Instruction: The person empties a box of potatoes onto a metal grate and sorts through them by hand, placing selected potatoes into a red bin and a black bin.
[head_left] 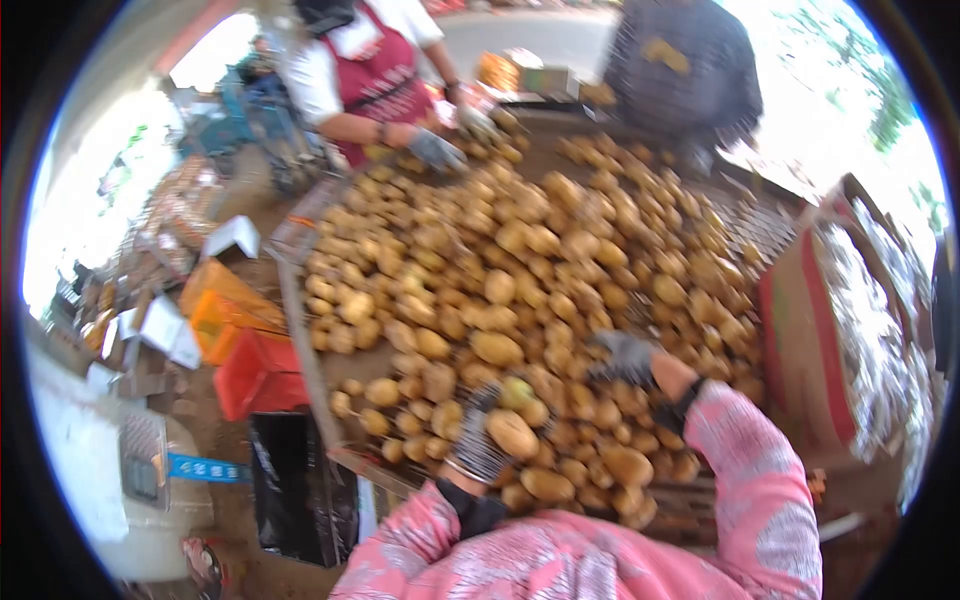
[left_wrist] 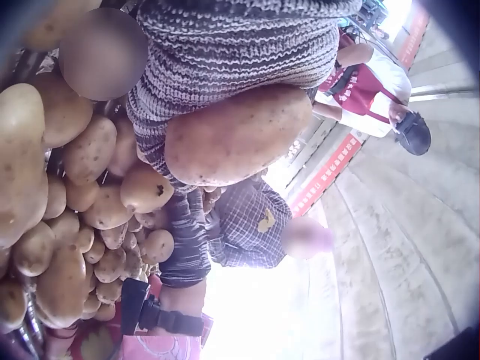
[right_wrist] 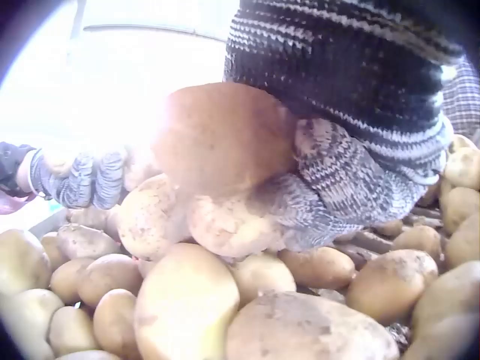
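A wide heap of brown potatoes (head_left: 520, 260) covers the sorting table. My left hand (head_left: 478, 440), in a grey knitted glove, grips a large oval potato (head_left: 512, 432) at the near edge of the heap. In the left wrist view, the glove (left_wrist: 225, 45) curls round that potato (left_wrist: 236, 135). My right hand (head_left: 625, 360), also gloved, is down among the potatoes a little farther right. The right wrist view shows its fingers (right_wrist: 330, 180) wrapped round a rounded potato (right_wrist: 221, 139), with my left hand (right_wrist: 82, 180) beyond.
A person in a red apron (head_left: 365, 70) sorts potatoes at the far side with gloved hands (head_left: 435, 150). Another person in a dark checked shirt (head_left: 690, 60) stands at the far right. Orange (head_left: 225, 310) and red crates (head_left: 260, 375) sit left of the table; a cardboard box (head_left: 810, 340) stands at the right.
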